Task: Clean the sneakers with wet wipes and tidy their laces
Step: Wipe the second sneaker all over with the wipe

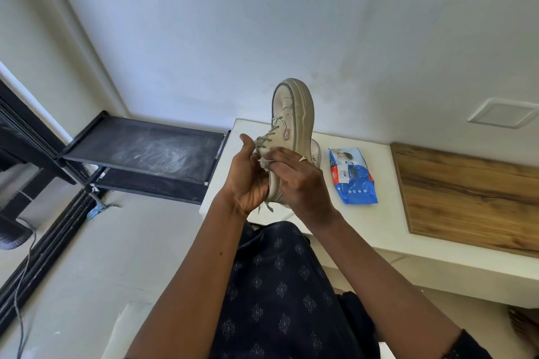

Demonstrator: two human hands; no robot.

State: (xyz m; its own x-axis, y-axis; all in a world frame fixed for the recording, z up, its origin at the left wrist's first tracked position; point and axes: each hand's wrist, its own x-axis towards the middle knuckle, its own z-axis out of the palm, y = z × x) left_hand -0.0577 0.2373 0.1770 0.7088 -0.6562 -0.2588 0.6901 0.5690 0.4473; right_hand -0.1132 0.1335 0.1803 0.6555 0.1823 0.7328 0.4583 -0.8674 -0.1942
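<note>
Sneaker (291,119) of beige, leather-like material is held in the air above the front edge of the white tabletop (379,227), with its rounded toe pointing up and away and its thick, smooth rubber sole facing right. A grey, dirty line runs round the rim of the sole, and a small pinkish label sits on the side.

At the far left a thin grey cable (26,256) hangs down over the floor. Next to it stands a black metal shelf (145,151) with flat, dusty boards that show pale scratch marks. The left hand (248,181) grasps the heel part of the sneaker from the left, with the fingers curled round it. The grey-green laces (267,137) are flat and cross the front in a loose zigzag; one end hangs below the hand. A crumpled white wet wipe (264,162) is pinched in the fingers of the right hand (297,181) and lies against the side of the sneaker; this hand wears a ring (303,158). Under the arms lies dark cloth (277,285) with a small diamond pattern.

Behind the right hand a part of a second sneaker (316,151) shows on the tabletop. Just to the right lies a soft blue plastic pack of wet wipes (353,178), flat and wrinkled. Further right, a wooden board (472,192) with brown grain lies on the tabletop.
</note>
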